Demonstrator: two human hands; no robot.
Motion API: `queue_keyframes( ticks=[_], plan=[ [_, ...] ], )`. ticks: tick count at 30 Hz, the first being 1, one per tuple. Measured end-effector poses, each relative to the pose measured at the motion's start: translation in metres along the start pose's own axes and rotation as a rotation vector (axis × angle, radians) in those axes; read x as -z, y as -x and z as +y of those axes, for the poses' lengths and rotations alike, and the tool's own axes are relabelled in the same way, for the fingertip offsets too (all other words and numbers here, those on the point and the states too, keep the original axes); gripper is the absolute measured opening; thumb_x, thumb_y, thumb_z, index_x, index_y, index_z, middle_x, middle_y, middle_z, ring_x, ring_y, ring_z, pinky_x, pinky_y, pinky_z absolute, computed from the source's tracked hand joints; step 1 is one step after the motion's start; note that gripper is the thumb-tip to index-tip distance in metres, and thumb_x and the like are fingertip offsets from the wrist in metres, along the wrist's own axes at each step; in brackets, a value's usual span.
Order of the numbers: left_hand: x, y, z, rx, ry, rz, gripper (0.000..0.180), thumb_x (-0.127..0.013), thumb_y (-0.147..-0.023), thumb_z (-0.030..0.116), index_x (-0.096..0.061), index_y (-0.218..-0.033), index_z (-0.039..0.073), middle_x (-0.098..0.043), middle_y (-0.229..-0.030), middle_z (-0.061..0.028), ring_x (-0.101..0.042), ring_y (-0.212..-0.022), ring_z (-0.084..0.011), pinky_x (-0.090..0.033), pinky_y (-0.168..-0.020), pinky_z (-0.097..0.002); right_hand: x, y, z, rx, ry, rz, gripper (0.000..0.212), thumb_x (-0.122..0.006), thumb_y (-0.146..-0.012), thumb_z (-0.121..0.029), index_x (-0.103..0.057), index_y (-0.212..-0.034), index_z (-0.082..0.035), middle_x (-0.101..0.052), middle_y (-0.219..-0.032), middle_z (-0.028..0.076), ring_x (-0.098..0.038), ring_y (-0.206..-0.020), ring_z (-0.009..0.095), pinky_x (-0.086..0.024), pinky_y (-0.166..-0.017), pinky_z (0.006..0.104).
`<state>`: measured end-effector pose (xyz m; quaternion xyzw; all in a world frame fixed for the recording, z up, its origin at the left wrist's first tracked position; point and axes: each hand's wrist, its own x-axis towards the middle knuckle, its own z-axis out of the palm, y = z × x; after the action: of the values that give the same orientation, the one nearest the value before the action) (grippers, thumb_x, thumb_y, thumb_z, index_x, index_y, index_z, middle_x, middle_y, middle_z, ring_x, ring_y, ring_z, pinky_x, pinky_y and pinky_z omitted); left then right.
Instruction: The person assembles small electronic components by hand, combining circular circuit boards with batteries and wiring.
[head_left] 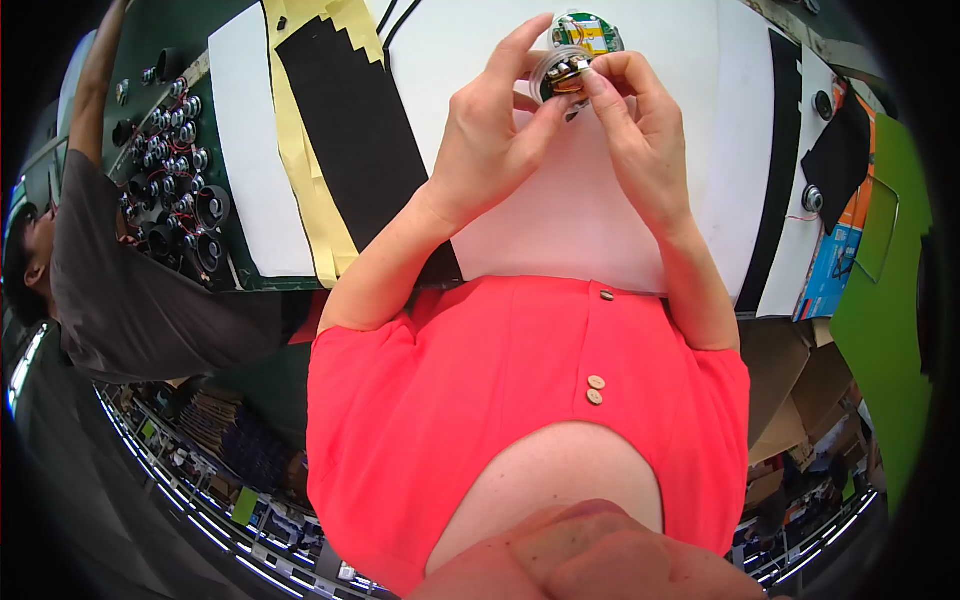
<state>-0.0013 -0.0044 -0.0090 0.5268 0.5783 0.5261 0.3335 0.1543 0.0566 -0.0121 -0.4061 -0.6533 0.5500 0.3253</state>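
Above the white work surface, my left hand (490,135) is closed around a small round electronic module (545,75). It has a clear plastic rim, a dark board with pale components and some orange-brown wire inside. At its right edge, my right hand (645,130) pinches with thumb and forefinger beside a small white piece (583,66); what exactly sits between those fingertips is hidden. Just beyond the fingers lies another round green circuit board (592,30) carrying a yellow and silver block, partly covered by the module and my left hand.
Left of me, black foam strips (345,120) lie on yellow paper (300,165). Farther left, several small speakers (185,130) with red wires crowd a dark green table, where a co-worker (150,260) reaches forward. On the right are a speaker (812,198), black cloth (838,160) and a blue-orange box (832,270).
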Motion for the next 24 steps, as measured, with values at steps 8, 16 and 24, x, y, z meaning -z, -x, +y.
queue_keyframes(
  ticks=[8, 16, 24],
  plan=[
    [0.003, 0.001, -0.009, 0.035, 0.063, -0.013, 0.043, -0.067, -0.091, -0.003, -0.062, -0.133, 0.001, -0.074, -0.112, -0.0127, -0.074, -0.099, -0.0198, -0.061, -0.083, -0.0318, 0.009, -0.005, 0.000, 0.045, 0.033, -0.049, 0.016, -0.062, -0.103, -0.016, -0.062, -0.105, 0.000, -0.062, -0.102, 0.011, -0.062, -0.093, 0.019, -0.051, -0.085, 0.0319],
    [-0.001, 0.002, -0.007, 0.034, 0.110, 0.012, 0.043, -0.066, -0.091, -0.005, -0.063, -0.133, 0.001, -0.074, -0.114, -0.0123, -0.074, -0.102, -0.0196, -0.061, -0.083, -0.0312, 0.014, -0.005, 0.002, 0.055, 0.022, -0.070, 0.018, -0.063, -0.102, -0.018, -0.063, -0.104, 0.001, -0.062, -0.098, 0.008, -0.061, -0.090, 0.016, -0.050, -0.084, 0.0295],
    [-0.002, 0.003, -0.010, -0.001, 0.057, 0.010, 0.044, -0.065, -0.090, -0.006, -0.064, -0.133, 0.005, -0.075, -0.113, -0.0117, -0.074, -0.103, -0.0203, -0.062, -0.083, -0.0310, 0.016, -0.006, 0.002, -0.022, -0.178, -0.103, 0.018, -0.063, -0.103, -0.016, -0.064, -0.103, 0.002, -0.067, -0.092, 0.002, -0.061, -0.088, 0.009, -0.050, -0.082, 0.0251]
  ],
)
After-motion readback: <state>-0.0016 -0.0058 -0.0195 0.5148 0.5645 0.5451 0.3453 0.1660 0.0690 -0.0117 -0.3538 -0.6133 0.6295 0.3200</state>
